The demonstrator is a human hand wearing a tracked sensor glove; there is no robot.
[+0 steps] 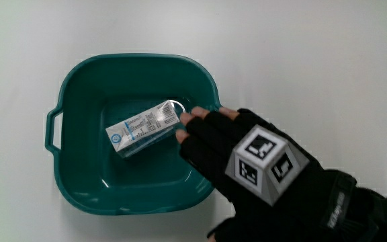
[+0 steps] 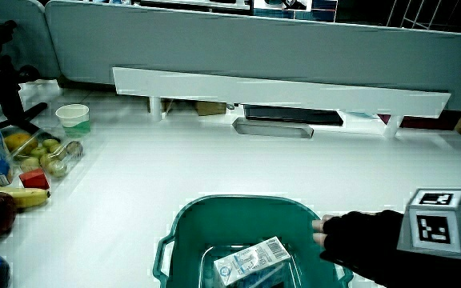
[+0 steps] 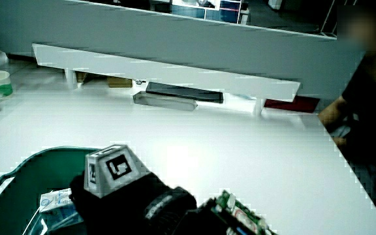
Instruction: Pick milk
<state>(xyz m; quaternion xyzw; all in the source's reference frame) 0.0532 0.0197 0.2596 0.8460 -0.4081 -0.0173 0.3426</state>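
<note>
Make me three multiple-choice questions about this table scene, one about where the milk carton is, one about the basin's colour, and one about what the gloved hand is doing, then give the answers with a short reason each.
1. Where does the milk carton lie?
A. In the basin
B. On the bare table beside the basin
C. On the back of the hand

2. What colour is the basin?
A. Red
B. Teal green
C. Yellow

3. What is the state of the hand?
A. Lifted high, carrying the carton
B. Resting on the table away from the basin
C. Reaching over the basin's rim, its fingertips at the carton's end

Answers: 1 A, the carton lies on its side on the basin's floor. 2 B, its walls and handle are teal green in the main view. 3 C, the carton rests on the basin's floor with the fingertips at its end; a closed grasp does not show.
</note>
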